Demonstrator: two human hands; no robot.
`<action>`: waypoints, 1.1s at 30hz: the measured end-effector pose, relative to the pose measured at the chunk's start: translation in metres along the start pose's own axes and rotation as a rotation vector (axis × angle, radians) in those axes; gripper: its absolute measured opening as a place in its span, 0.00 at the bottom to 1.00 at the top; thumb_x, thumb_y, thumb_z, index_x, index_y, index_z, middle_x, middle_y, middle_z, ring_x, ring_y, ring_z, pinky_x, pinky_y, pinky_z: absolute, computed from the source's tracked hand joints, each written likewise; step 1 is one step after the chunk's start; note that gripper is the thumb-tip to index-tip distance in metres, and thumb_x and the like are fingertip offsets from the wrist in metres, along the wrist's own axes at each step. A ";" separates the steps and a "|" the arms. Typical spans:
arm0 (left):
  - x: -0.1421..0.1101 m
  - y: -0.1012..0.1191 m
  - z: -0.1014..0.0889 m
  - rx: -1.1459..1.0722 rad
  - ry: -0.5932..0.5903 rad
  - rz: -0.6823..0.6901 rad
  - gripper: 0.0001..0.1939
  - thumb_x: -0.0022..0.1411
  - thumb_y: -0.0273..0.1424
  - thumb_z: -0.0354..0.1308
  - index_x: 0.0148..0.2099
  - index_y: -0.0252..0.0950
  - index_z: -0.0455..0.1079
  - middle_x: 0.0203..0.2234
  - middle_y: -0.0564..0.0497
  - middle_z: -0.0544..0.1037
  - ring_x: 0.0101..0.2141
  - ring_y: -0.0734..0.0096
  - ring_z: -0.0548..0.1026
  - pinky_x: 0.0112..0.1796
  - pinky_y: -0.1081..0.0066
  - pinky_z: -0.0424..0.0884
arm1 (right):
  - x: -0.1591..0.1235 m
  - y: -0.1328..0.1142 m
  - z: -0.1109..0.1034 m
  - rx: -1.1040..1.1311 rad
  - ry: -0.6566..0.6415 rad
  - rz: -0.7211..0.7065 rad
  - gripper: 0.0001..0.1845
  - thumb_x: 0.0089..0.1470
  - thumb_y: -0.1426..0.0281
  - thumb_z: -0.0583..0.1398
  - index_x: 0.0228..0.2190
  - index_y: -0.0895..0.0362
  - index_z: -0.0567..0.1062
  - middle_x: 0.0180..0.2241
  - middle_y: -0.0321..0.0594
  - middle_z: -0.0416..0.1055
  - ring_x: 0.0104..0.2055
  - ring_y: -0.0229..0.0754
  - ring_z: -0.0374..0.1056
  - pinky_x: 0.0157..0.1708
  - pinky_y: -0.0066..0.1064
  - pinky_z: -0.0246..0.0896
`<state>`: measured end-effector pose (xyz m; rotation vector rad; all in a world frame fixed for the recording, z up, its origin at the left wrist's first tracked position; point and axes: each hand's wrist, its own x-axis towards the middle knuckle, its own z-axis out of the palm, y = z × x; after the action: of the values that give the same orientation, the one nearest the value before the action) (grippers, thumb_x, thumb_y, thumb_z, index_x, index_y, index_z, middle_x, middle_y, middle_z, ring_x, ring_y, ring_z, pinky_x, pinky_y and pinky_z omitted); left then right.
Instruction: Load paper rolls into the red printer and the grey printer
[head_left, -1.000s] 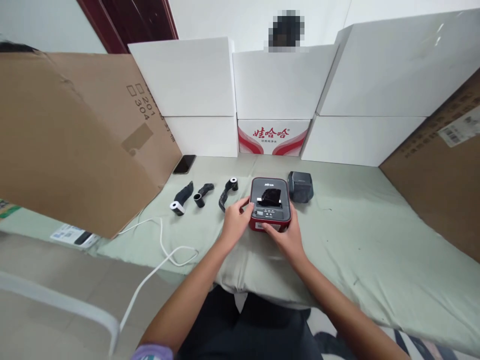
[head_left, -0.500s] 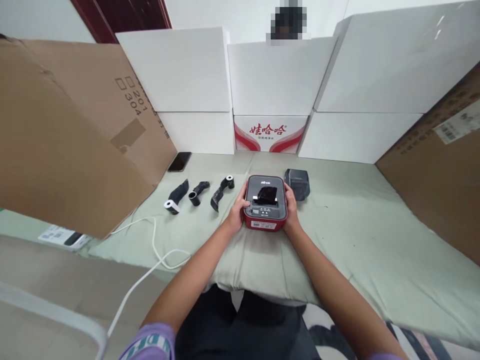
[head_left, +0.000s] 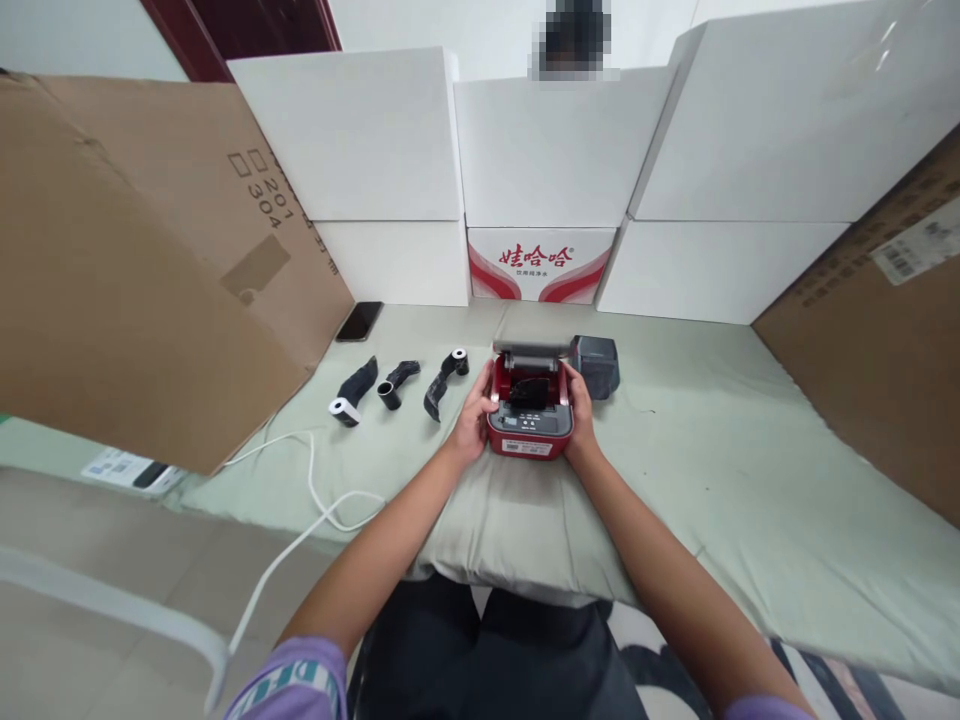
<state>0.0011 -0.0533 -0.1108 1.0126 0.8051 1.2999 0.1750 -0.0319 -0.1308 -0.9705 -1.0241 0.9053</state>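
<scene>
A red and dark grey label printer (head_left: 531, 443) stands on the green cloth in front of me, its lid (head_left: 532, 350) tipped up at the back. Black material (head_left: 529, 394) shows inside the opened compartment. My left hand (head_left: 472, 420) grips the printer's left side, and my right hand (head_left: 580, 415) is wrapped round its right side. Just behind my right hand sits a second, dark grey device (head_left: 595, 367). To the left lie three rolls with black strips trailing from them: a left one (head_left: 354, 391), a middle one (head_left: 397, 384) and a right one (head_left: 445, 384).
White boxes (head_left: 352, 140) are stacked along the back, with a red-printed carton (head_left: 540, 265) among them. Brown cardboard stands at the left (head_left: 150, 270) and right (head_left: 885, 330). A phone (head_left: 360, 322) lies at back left; a white cable (head_left: 311, 480) hangs over the edge. A person's head shows beyond, blurred.
The printer's lid has swung up and back, exposing the inside. Both hands stay at its sides, and the rolls have not moved.
</scene>
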 end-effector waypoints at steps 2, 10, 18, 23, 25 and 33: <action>0.000 -0.001 -0.001 -0.022 -0.005 0.002 0.45 0.50 0.29 0.51 0.72 0.43 0.53 0.69 0.56 0.60 0.66 0.60 0.62 0.61 0.63 0.66 | 0.000 -0.001 0.000 -0.003 -0.003 -0.003 0.30 0.60 0.49 0.53 0.54 0.55 0.73 0.59 0.45 0.70 0.62 0.49 0.64 0.65 0.47 0.53; -0.003 0.003 0.003 -0.002 -0.028 0.024 0.43 0.53 0.32 0.51 0.72 0.43 0.53 0.67 0.53 0.64 0.65 0.57 0.65 0.60 0.61 0.66 | -0.002 -0.011 0.002 -0.008 -0.006 0.014 0.29 0.60 0.51 0.54 0.54 0.56 0.73 0.59 0.47 0.70 0.61 0.49 0.64 0.63 0.46 0.56; 0.008 0.023 -0.008 0.546 0.083 0.353 0.22 0.62 0.35 0.54 0.57 0.41 0.74 0.60 0.48 0.73 0.62 0.60 0.66 0.62 0.61 0.60 | -0.001 -0.012 0.002 -0.004 -0.017 -0.003 0.28 0.60 0.52 0.54 0.53 0.56 0.74 0.57 0.47 0.72 0.61 0.50 0.64 0.62 0.45 0.56; 0.041 0.076 0.011 1.222 -0.336 0.296 0.15 0.61 0.27 0.54 0.45 0.40 0.81 0.40 0.48 0.84 0.41 0.64 0.79 0.46 0.67 0.71 | 0.002 -0.006 0.001 0.036 -0.006 0.002 0.27 0.59 0.51 0.56 0.51 0.55 0.75 0.55 0.45 0.73 0.60 0.50 0.65 0.62 0.45 0.56; 0.053 0.090 0.028 1.507 -0.501 0.192 0.15 0.56 0.22 0.56 0.41 0.40 0.82 0.35 0.47 0.84 0.37 0.63 0.79 0.40 0.69 0.70 | 0.003 -0.005 0.001 0.032 0.002 0.002 0.26 0.58 0.52 0.56 0.50 0.55 0.75 0.55 0.45 0.74 0.60 0.50 0.65 0.62 0.45 0.56; 0.066 0.080 0.054 1.810 -0.590 0.156 0.21 0.55 0.20 0.55 0.48 0.42 0.80 0.42 0.44 0.83 0.44 0.54 0.79 0.42 0.65 0.70 | 0.003 -0.006 0.001 0.032 -0.010 0.006 0.25 0.57 0.54 0.57 0.49 0.56 0.75 0.54 0.46 0.74 0.58 0.50 0.66 0.62 0.45 0.56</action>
<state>0.0289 0.0031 -0.0121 2.6863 1.3715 -0.0437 0.1760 -0.0304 -0.1243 -0.9434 -1.0131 0.9298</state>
